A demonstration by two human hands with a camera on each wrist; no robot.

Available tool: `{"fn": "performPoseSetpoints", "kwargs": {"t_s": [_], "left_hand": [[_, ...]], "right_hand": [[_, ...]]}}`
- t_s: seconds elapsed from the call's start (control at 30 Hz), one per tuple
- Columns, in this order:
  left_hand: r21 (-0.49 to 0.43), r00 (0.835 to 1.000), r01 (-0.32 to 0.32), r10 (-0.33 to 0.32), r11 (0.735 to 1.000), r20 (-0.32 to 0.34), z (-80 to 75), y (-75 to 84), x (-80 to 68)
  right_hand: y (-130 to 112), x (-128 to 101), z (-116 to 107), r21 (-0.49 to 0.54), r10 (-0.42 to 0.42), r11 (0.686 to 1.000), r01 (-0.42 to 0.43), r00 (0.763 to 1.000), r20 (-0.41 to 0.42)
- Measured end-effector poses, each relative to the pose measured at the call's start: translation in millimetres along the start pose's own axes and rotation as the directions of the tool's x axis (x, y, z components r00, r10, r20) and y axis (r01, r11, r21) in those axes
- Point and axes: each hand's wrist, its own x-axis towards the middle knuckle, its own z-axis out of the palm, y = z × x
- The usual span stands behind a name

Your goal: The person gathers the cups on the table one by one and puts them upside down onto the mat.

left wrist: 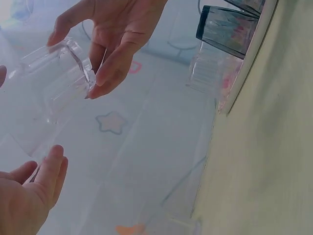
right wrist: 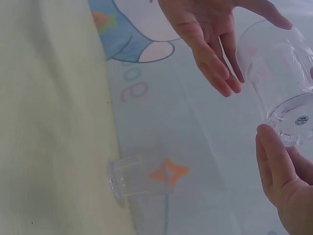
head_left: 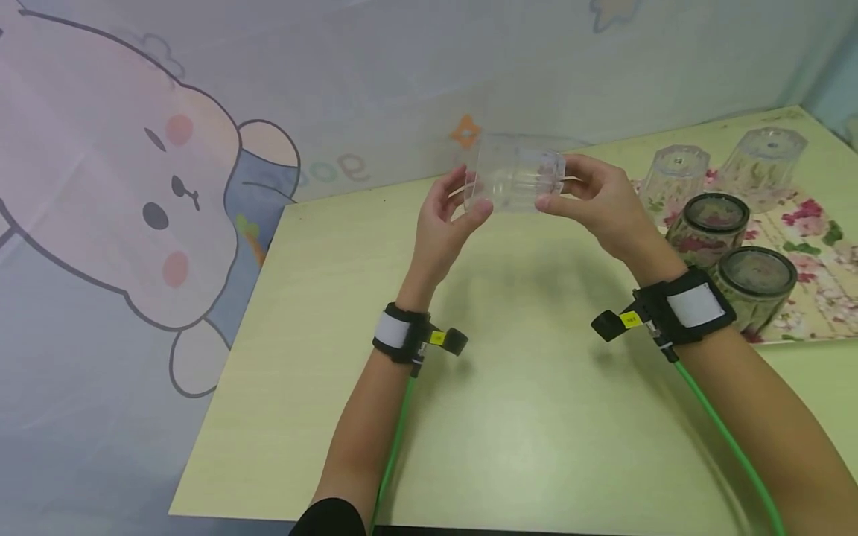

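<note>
A clear drinking glass (head_left: 516, 179) lies sideways in the air between the two hands, above the far edge of the table. Its open end points left, where my left hand (head_left: 445, 212) holds the rim side between thumb and fingers. At the base end, my right hand (head_left: 603, 205) pinches the glass with thumb and fingertips. A small round label (right wrist: 301, 120) shows on the base in the right wrist view. Another clear glass (right wrist: 139, 176) stands on the table behind, mostly hidden by the held glass in the head view.
On the right, a flowered mat (head_left: 814, 238) bears two clear glasses (head_left: 764, 164) and two dark-tinted glasses (head_left: 757, 286), all upside down. The right forearm passes close to the nearest dark one. A cartoon-printed cloth (head_left: 375, 82) hangs behind the pale table (head_left: 322, 357).
</note>
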Motion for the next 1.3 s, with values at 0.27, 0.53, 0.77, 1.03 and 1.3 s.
{"fn": "performPoseSetpoints", "kwargs": {"t_s": [0.27,0.53,0.77,1.03,1.3], "left_hand": [[0.049,0.997,-0.011,0.007,0.999,0.081,-8.2,5.7,-0.1],[0.191,0.991,-0.055,0.029,0.980,0.133,-15.3,9.1,1.0],[0.349,0.988,-0.111,0.067,0.930,0.136,-18.5,14.2,0.0],[0.514,0.969,-0.243,0.184,0.823,0.164,-19.7,19.1,-1.6],[0.663,0.948,-0.316,0.243,0.678,0.204,-21.5,22.1,-2.5]], "right_hand": [[-3,-2,-3,-0.077,0.034,0.997,-0.030,0.999,0.042],[-6,-4,-4,-0.163,0.053,0.986,-0.044,0.997,0.053],[-6,-3,-4,-0.261,0.048,0.965,-0.039,0.998,0.028],[-6,-2,-4,-0.325,0.044,0.945,-0.045,0.999,-0.010],[-6,-2,-3,-0.360,0.054,0.931,-0.064,0.998,-0.035]]}}
